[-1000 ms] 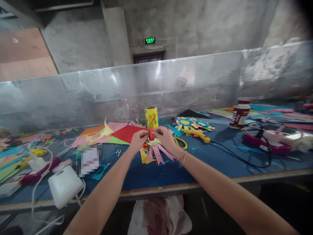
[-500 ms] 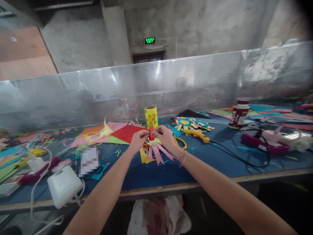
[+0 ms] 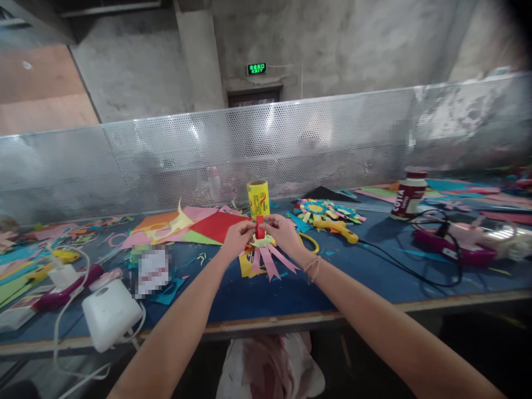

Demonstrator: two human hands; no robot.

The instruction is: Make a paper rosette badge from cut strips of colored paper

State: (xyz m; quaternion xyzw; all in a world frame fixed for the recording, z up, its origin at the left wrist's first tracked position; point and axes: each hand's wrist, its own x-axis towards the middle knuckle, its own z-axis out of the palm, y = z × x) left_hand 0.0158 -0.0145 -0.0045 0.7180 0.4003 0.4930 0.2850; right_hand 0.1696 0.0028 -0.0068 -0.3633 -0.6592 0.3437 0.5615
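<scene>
Between my two hands is a small red paper strip (image 3: 260, 228), pinched from both sides. My left hand (image 3: 238, 238) has its thumb and fingertips closed on the strip's left edge. My right hand (image 3: 283, 235) pinches it from the right, and a cord bracelet circles that wrist. Directly below the strip lies a paper rosette with pink ribbon tails (image 3: 272, 265) fanning toward me; my fingers hide part of it. A yellow cardboard tube (image 3: 258, 198) stands upright just behind my hands. Yellow-handled scissors (image 3: 310, 242) lie beside my right hand, partly covered by it.
Finished-looking paper rosettes (image 3: 324, 209) and a yellow glue gun (image 3: 338, 230) with a black cable lie to the right. Farther right stand a brown bottle (image 3: 409, 194) and a purple power strip (image 3: 453, 248). Red paper (image 3: 218, 226) lies left; a white adapter (image 3: 111, 315) sits at the front edge.
The whole view has shifted slightly. Both hands keep the same pinch on the red strip, with hardly any other movement visible.
</scene>
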